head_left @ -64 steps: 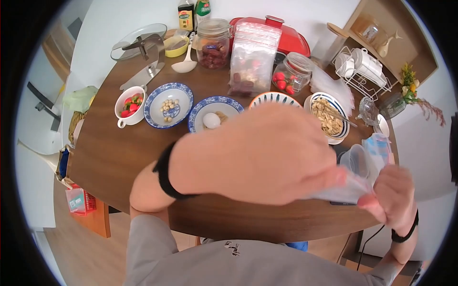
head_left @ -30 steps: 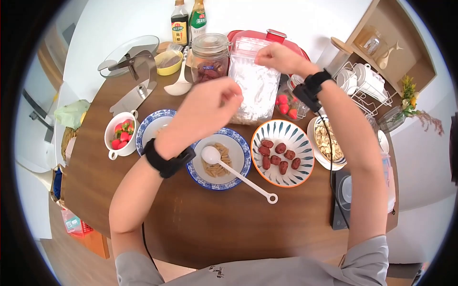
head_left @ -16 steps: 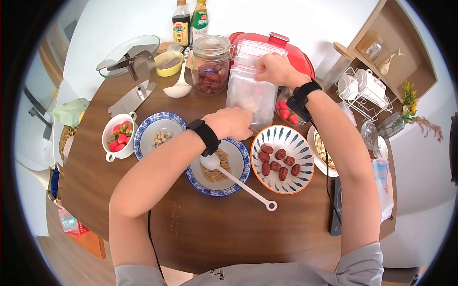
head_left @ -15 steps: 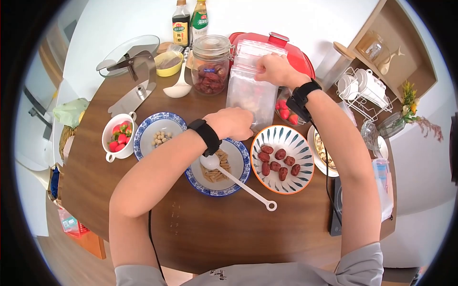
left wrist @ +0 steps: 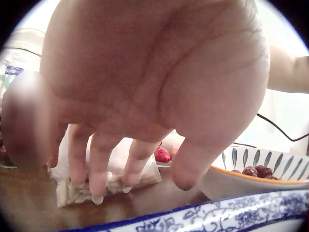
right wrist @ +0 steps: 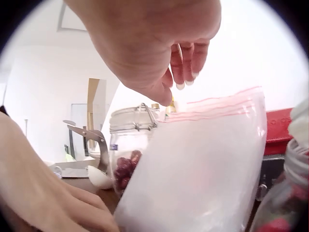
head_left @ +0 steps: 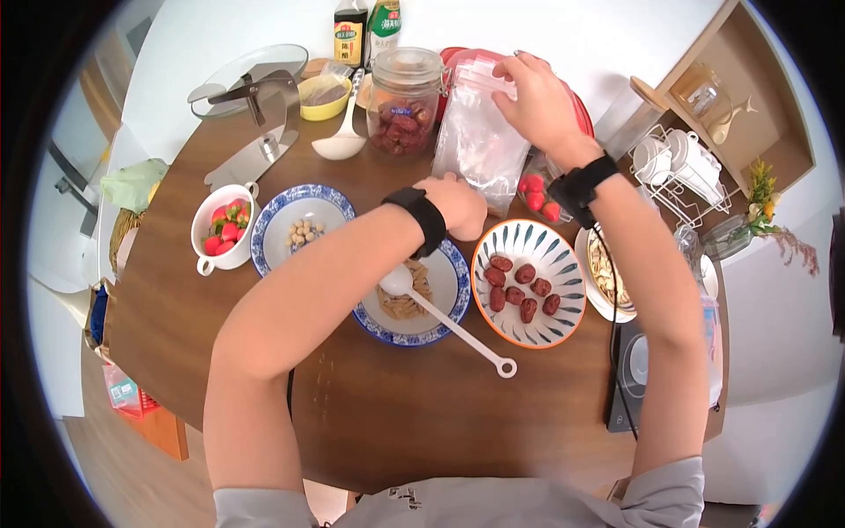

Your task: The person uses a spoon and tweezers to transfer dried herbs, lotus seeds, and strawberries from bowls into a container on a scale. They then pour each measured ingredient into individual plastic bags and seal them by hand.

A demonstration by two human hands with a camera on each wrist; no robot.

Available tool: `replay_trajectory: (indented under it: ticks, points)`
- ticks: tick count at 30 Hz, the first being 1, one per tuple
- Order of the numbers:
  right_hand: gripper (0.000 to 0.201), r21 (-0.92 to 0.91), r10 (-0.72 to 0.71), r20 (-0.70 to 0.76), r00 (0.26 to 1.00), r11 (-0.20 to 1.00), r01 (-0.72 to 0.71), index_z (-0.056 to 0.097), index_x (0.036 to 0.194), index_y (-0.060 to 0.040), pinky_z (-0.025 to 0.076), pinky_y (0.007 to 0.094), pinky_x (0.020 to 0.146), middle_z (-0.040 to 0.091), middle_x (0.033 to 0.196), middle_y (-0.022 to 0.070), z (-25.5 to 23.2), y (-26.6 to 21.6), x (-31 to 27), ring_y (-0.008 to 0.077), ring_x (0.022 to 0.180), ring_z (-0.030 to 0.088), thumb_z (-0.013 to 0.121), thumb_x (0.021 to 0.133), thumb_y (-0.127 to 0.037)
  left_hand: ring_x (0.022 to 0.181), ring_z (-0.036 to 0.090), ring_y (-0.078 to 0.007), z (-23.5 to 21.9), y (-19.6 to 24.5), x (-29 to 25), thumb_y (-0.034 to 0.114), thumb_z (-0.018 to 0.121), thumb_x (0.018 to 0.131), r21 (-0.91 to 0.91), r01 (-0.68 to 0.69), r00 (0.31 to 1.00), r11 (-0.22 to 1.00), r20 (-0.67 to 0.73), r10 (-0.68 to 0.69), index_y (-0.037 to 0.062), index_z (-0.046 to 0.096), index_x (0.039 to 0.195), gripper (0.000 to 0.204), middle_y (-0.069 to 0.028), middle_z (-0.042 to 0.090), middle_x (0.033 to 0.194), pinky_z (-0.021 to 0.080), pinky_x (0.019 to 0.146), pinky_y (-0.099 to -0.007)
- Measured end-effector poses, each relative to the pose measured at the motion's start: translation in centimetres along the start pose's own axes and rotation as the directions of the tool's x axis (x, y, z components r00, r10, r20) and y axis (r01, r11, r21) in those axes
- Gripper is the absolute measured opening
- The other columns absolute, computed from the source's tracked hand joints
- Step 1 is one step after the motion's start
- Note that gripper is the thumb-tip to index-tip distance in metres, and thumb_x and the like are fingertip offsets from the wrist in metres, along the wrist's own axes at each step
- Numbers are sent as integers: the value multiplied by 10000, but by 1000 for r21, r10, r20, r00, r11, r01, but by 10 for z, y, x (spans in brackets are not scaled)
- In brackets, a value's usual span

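Note:
A stack of clear zip bags (head_left: 482,132) leans at the back of the table, red seal lines at the top. My left hand (head_left: 458,207) is at its lower edge; in the left wrist view the fingers (left wrist: 99,169) reach down over a bag holding pale pieces (left wrist: 72,193). My right hand (head_left: 539,101) hovers by the bags' top edge, thumb and fingers apart; in the right wrist view its fingertips (right wrist: 180,86) sit above the seals with nothing between them. Below my left wrist, a white spoon (head_left: 458,330) lies across a blue-rimmed bowl (head_left: 409,337) of tan pieces.
A jar of dark red dates (head_left: 405,106) stands left of the bags, a jar of strawberries (head_left: 539,189) right. In front are a plate of dates (head_left: 563,308), a bowl of round nuts (head_left: 273,211) and a strawberry bowl (head_left: 211,251). A black hot plate (head_left: 623,396) lies right.
Two seconds ago both hands held a clear bag at the right. They then moved to the bag stack. Since half a second ago, the right hand has lifted and spread its fingers; the left stays low.

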State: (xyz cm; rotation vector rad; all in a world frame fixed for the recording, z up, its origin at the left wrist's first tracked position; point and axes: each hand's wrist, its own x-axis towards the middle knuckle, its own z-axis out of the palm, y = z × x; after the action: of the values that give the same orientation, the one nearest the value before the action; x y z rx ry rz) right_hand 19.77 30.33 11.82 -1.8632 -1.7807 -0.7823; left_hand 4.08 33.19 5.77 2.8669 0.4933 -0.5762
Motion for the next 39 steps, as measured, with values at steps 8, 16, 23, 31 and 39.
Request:
replay_trajectory:
  ticks: [8,16,23,31,39]
  points:
    - [260,226,-29,530,848,968,-108,623,801,-49,497,431,571,637,670,151,-105,-89,-69,338,620,638,674,846,-300,954,660,-362,0,-28,-19,255,535,839,-176,-136,989,975,-87,122,-18,671,1063,379,-219,679,1037,511,823,-447]
    - [596,323,-270,601,753,943,80,471,1066,0,499,381,486,621,749,118,-136,-147,-154,291,625,646,783,737,-387,889,665,-282,-16,-43,-99,319,593,890,-384,-276,874,881,-481,64,-23,642,1042,378,-162,692,952,509,785,-365]
    - [376,263,-260,597,759,957,121,496,1139,16,479,359,450,599,722,104,-126,-146,-172,253,584,629,590,776,-19,846,615,-114,27,-69,-224,134,599,936,-698,-259,726,668,-597,-342,-25,645,1044,197,-48,675,906,495,767,-267]
    - [186,224,-190,404,895,969,104,578,953,-30,495,402,537,600,745,113,-137,-129,-156,294,632,619,635,776,-26,760,620,-86,98,-46,-277,40,583,926,-971,-208,914,115,-235,-332,-11,646,1027,129,-47,674,892,504,688,-240]
    - [111,311,-14,484,875,938,-157,588,962,-29,482,454,595,641,796,179,-142,-127,-99,377,688,623,554,857,-21,780,598,-76,124,67,-216,232,574,973,-989,52,740,-137,-54,671,13,629,1064,243,-30,659,906,498,686,-240]
